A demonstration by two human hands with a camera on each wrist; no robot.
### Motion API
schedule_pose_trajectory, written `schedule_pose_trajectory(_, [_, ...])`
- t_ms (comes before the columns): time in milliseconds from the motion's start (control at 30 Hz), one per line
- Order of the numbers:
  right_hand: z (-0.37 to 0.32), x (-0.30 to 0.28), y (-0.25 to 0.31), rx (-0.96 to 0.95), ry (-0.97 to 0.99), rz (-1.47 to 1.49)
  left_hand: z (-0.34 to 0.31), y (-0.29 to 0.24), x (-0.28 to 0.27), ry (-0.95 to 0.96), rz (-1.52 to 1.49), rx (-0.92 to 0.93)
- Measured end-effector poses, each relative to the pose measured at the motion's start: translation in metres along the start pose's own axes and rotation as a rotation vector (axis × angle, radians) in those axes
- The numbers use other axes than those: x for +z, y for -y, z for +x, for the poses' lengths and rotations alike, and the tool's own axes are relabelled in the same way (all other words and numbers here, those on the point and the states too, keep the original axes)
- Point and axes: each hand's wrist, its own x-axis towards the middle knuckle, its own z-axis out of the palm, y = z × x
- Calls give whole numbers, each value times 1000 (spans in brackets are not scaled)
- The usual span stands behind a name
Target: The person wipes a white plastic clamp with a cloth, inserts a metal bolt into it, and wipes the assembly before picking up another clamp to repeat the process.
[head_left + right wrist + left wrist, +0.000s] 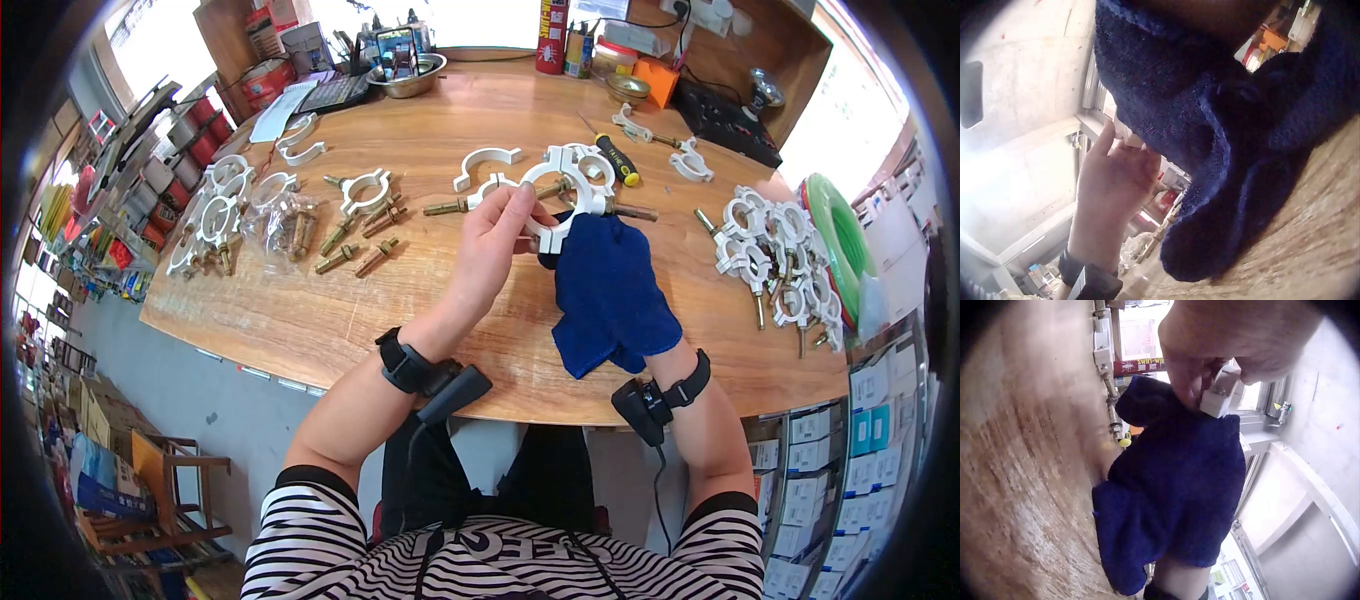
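Observation:
My left hand (pixel 490 245) pinches a white plastic pipe clamp (pixel 582 190) between thumb and fingers, raised over the wooden table. A dark blue cloth (pixel 610 290) covers my right hand and hangs down toward the wrist; its upper end lies against the right side of the clamp. Hidden under the cloth, the right fingers grip it at the clamp. The left wrist view shows the clamp's squared end (pixel 1221 394) in the left fingers, just above the cloth (pixel 1175 481). From the right wrist, the left hand (pixel 1113 175) appears beyond the cloth's folds.
White clamps with bolts (pixel 775 250) are heaped at the right, beside a coil of green hose (pixel 840 245). More clamps (pixel 220 215) and loose expansion bolts (pixel 377 257) lie at the left. A screwdriver (pixel 617 160) lies behind the hands. A metal bowl (pixel 410 82) stands at the back.

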Motion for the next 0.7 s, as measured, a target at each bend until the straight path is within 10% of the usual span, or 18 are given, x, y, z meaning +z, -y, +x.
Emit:
schedule_pose_trajectory(33, [2,-2,-2,0,0,-1,1,-2,-1,11,9,-8])
schedule_pose_trajectory(100, [8,-7,-10,-881,-125,-974,1,-5,-4,21,18,-15])
schedule_pose_trajectory(433, [7,-4,-5,-703,10,-971,0,-3,-4,51,-138,-150])
schedule_pose_trajectory(533, [12,0,-16,-478,17,-395,-4,-2,3,27,-135,-137])
schedule_pose_trajectory(700, [4,-1,-4,-728,32,-1058,-4,2,4,14,-134,-146])
